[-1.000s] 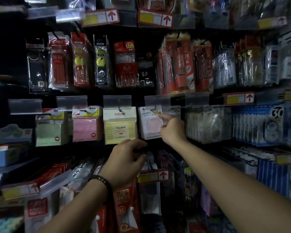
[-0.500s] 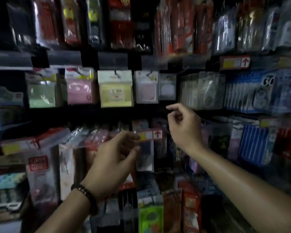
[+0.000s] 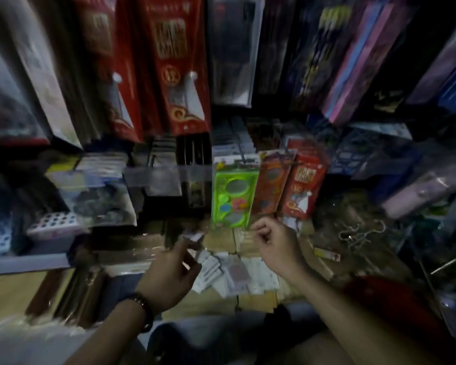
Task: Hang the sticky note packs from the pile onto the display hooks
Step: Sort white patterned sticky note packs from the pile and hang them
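Note:
A pile of sticky note packs (image 3: 234, 272) in clear wrappers lies on low brown boxes, between my two hands. My left hand (image 3: 173, 272), with a dark bracelet at the wrist, hovers at the pile's left edge with loosely curled fingers. A small pale pack (image 3: 194, 236) shows just past its fingertips, and blur hides whether they touch. My right hand (image 3: 277, 245) hangs above the pile's right side, fingers loosely curled and holding nothing. The display hooks are out of view.
Hanging red packets (image 3: 174, 75) and dark pen packs (image 3: 232, 48) crowd the top. A green toy card (image 3: 233, 193) and orange-red packs (image 3: 300, 185) stand just behind the pile. Loose metal hooks (image 3: 361, 233) lie at right, a shelf edge (image 3: 27, 262) at left.
My view has swung down from the hanging sticky notes to the pile below. Both hands have dropped from the display hooks to just above the pile.

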### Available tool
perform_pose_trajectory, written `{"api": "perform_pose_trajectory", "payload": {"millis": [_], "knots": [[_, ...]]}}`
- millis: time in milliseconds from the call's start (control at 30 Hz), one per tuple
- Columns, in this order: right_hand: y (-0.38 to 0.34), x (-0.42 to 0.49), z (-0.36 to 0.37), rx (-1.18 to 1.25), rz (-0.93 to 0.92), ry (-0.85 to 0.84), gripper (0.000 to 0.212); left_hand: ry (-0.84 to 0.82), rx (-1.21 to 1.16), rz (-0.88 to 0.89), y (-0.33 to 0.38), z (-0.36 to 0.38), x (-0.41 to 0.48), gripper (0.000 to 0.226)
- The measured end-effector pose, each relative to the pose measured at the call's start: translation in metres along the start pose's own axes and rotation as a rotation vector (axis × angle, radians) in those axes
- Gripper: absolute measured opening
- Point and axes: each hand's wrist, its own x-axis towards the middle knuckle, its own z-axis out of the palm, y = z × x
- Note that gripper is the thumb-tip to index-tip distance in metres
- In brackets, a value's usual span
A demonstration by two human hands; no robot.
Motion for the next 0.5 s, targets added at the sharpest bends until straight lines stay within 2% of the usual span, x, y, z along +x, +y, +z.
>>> {"api": "perform_pose_trajectory", "payload": {"millis": [33, 133, 233, 367, 500], "knots": [[0.023, -0.001, 0.016, -0.012, 0.08, -0.054, 0.023, -0.043, -0.002, -0.032, -0.011, 0.014, 0.002, 0.028], [0.095, 0.0, 0.062, -0.084, 0.338, -0.199, 0.01, -0.141, -0.003, -0.11, -0.039, 0.052, 0.011, 0.024], [0.154, 0.001, 0.098, -0.201, 0.509, -0.312, 0.032, -0.215, -0.022, -0.189, -0.062, 0.08, 0.021, 0.027], [0.206, 0.007, 0.149, -0.307, 0.612, -0.472, 0.057, -0.248, -0.08, -0.294, -0.085, 0.104, 0.026, 0.026], [0.197, 0.009, 0.182, -0.421, 0.524, -0.55, 0.093, -0.377, 0.007, -0.329, -0.1, 0.122, 0.026, 0.02]]}}
